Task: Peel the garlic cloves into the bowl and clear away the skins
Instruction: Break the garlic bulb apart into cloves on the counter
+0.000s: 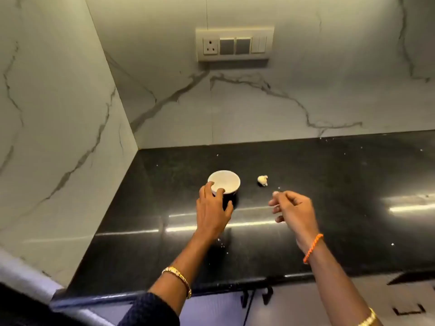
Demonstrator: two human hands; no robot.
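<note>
At the far left, a white marble-patterned side wall (54, 109) with grey veins meets the back wall above a glossy black stone countertop (329, 184). Low in the left corner, a dark knitted sleeve (150, 311) covers the person's left forearm, and a gold chain bracelet (178, 277) sits on that wrist. The left hand (213, 209) reaches forward to a small round bowl with a white inside and a dark outer wall (226, 181), which stands on the countertop. Its fingers curl over the near rim, two fingertips resting on the white inside edge, and the thumb lies against the dark wall on the near right side. The bowl's inside looks bare.

Just right of the bowl, apart from it, a small pale cluster of unpeeled garlic cloves (263, 180) lies on the countertop, touched by neither hand. Above on the back wall sits a cream switch plate with one socket (235, 44).

Further right, the right hand (292, 207) hovers above the countertop, near the garlic but short of it. Its fingers are loosely curled and slightly apart; whether they pinch anything cannot be told. An orange beaded wristband (313, 248) circles the right wrist. White flecks dot the countertop.
</note>
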